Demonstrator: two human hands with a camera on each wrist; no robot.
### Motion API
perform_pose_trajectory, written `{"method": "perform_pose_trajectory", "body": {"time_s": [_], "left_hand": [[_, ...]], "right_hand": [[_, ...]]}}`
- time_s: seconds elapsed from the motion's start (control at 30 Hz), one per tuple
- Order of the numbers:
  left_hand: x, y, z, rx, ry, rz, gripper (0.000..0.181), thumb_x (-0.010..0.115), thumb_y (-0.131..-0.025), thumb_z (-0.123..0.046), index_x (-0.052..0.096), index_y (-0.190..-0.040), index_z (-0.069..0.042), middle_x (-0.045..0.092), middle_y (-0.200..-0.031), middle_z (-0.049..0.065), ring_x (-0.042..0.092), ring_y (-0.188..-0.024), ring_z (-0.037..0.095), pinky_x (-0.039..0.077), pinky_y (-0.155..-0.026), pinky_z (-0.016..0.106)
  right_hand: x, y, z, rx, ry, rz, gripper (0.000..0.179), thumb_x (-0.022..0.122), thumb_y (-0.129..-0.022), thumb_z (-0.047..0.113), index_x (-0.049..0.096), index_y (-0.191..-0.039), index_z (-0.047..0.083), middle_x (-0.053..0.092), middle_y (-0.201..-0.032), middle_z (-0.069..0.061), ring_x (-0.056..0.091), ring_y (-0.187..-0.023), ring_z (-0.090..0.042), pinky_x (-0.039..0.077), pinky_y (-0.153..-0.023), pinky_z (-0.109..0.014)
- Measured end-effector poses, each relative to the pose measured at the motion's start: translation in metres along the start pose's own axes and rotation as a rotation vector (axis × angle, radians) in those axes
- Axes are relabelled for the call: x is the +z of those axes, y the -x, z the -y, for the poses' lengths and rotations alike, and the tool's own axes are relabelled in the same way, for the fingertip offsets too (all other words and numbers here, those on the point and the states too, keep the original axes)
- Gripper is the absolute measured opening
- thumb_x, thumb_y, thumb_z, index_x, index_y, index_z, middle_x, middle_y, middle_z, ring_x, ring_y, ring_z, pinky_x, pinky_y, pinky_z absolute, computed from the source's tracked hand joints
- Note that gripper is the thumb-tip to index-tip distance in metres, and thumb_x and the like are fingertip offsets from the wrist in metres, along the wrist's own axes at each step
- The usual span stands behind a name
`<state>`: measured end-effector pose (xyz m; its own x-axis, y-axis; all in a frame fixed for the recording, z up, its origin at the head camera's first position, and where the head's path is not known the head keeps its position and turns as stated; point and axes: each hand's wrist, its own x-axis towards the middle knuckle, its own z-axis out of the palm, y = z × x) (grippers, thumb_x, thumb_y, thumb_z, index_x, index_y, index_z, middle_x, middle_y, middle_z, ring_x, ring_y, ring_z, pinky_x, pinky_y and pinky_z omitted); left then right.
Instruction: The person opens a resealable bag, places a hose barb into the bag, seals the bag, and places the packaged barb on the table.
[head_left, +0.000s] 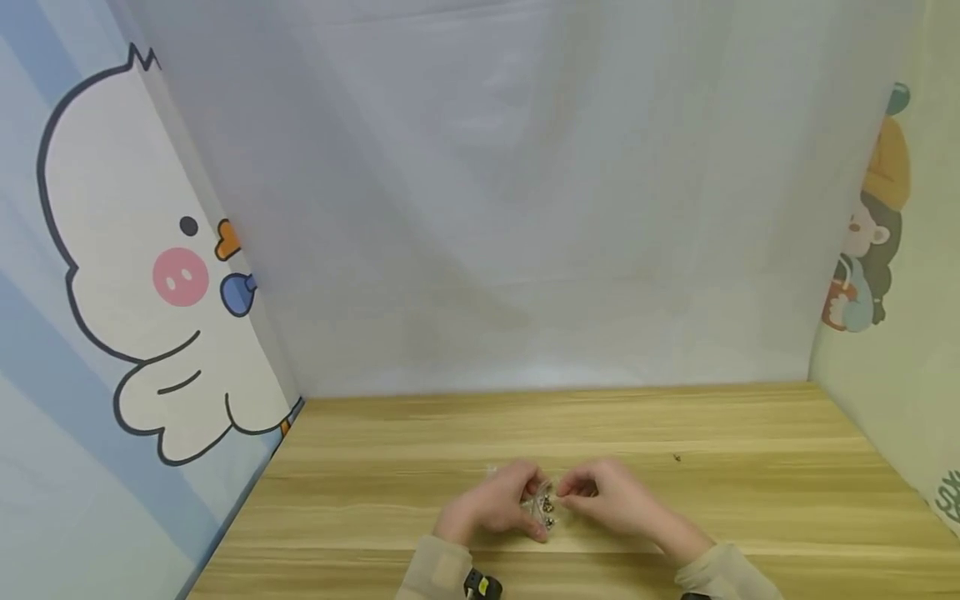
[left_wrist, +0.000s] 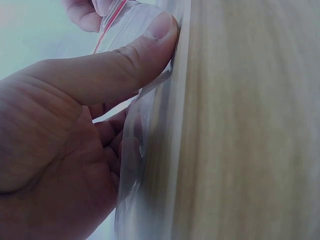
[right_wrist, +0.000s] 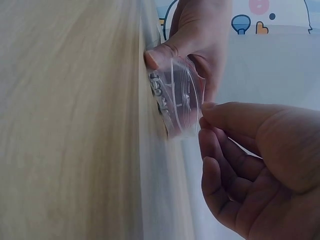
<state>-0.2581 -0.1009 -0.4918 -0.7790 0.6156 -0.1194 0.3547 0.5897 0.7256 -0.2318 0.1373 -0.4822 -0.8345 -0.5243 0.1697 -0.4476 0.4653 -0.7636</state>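
A small clear zip-lock bag (right_wrist: pixel 182 100) has a ridged closure. Several small shiny metal pieces (right_wrist: pixel 159 92) show low in it; their exact kind is too small to tell. My left hand (head_left: pixel 498 502) holds the bag from its left side, low over the table, thumb and fingers around it. In the left wrist view a red line (left_wrist: pixel 111 26) runs along the closure. From the right, my right hand (head_left: pixel 611 497) pinches at the bag's closure edge with thumb and forefinger, its other fingers curled. The fingertips partly hide that edge.
The hands work over a wood-grain table (head_left: pixel 390 450). One tiny dark piece (head_left: pixel 677 457) lies on it, to the right beyond my right hand. A pale curtain (head_left: pixel 525 208) hangs behind the table, with printed cartoon panels at both sides.
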Motion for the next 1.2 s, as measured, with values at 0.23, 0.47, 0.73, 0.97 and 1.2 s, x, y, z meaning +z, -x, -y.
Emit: {"method": "perform_pose_trajectory", "body": {"time_s": [0.23, 0.47, 0.73, 0.97, 1.2], "left_hand": [[-0.001, 0.002, -0.003, -0.002, 0.016, 0.004, 0.056, 0.098, -0.075, -0.01, 0.062, -0.118, -0.01, 0.055, -0.106, -0.006, 0.052, -0.097, 0.008, 0.049, -0.094, 0.028], [-0.002, 0.002, -0.004, 0.013, 0.016, -0.005, 0.056, 0.098, -0.074, -0.009, 0.062, -0.117, -0.01, 0.056, -0.106, -0.006, 0.053, -0.098, 0.007, 0.048, -0.095, 0.028], [-0.002, 0.002, -0.005, 0.016, -0.006, -0.004, 0.057, 0.099, -0.074, -0.009, 0.063, -0.118, -0.009, 0.055, -0.105, -0.006, 0.051, -0.097, 0.007, 0.048, -0.094, 0.027], [-0.001, 0.002, -0.005, 0.006, 0.001, 0.0, 0.057, 0.098, -0.074, -0.008, 0.062, -0.118, -0.009, 0.054, -0.106, -0.005, 0.051, -0.097, 0.007, 0.048, -0.094, 0.026], [-0.001, 0.0, -0.001, 0.017, 0.001, -0.001, 0.057, 0.099, -0.074, -0.009, 0.062, -0.117, -0.009, 0.054, -0.105, -0.005, 0.05, -0.096, 0.007, 0.047, -0.093, 0.026]], "right_hand": [[-0.002, 0.0, 0.001, 0.016, -0.003, 0.003, 0.005, 0.079, -0.096, 0.01, 0.079, -0.099, 0.007, 0.073, -0.088, 0.009, 0.064, -0.078, -0.004, 0.056, -0.07, -0.025], [-0.011, 0.001, -0.001, 0.041, -0.041, 0.005, 0.009, 0.077, -0.097, 0.011, 0.079, -0.103, 0.004, 0.074, -0.092, 0.006, 0.066, -0.081, -0.008, 0.056, -0.073, -0.026], [-0.035, 0.009, -0.025, 0.097, -0.078, -0.053, 0.015, 0.077, -0.098, 0.009, 0.078, -0.108, -0.001, 0.076, -0.096, -0.004, 0.068, -0.081, -0.014, 0.055, -0.071, -0.026], [-0.067, 0.02, -0.05, 0.179, 0.011, -0.107, 0.018, 0.075, -0.1, 0.015, 0.078, -0.113, 0.002, 0.076, -0.102, -0.002, 0.069, -0.088, -0.016, 0.055, -0.073, -0.028], [-0.105, 0.039, -0.074, 0.226, 0.14, -0.183, 0.02, 0.076, -0.1, 0.017, 0.078, -0.113, 0.002, 0.076, -0.101, -0.002, 0.066, -0.088, -0.015, 0.053, -0.074, -0.03]]}}
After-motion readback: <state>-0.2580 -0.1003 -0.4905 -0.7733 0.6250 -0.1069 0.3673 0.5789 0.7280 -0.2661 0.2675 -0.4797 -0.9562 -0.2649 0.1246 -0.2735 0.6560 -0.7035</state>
